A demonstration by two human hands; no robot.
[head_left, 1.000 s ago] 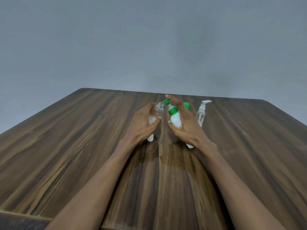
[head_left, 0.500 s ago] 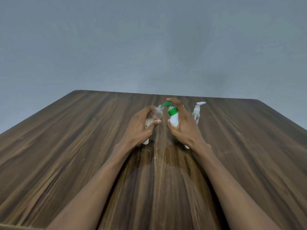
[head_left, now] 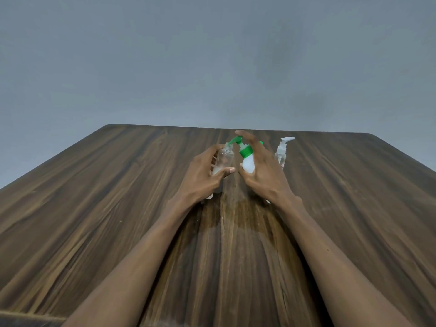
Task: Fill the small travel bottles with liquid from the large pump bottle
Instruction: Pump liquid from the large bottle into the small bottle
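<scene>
left hand (head_left: 203,175) grips clear travel bottle (head_left: 224,159); right hand (head_left: 262,171) grips pump bottle (head_left: 247,161).

We've got the pump bottle (head_left: 248,161) gripped in the right hand (head_left: 264,175), white body, green collar and pump head, spout aimed left at the mouth of the clear bottle (head_left: 224,159). That one sits in the left hand's (head_left: 203,178) grip, uncapped, a bit of whitish liquid at its bottom. A second clear bottle (head_left: 281,155) with a white pump stands upright just right of the right hand.
</scene>
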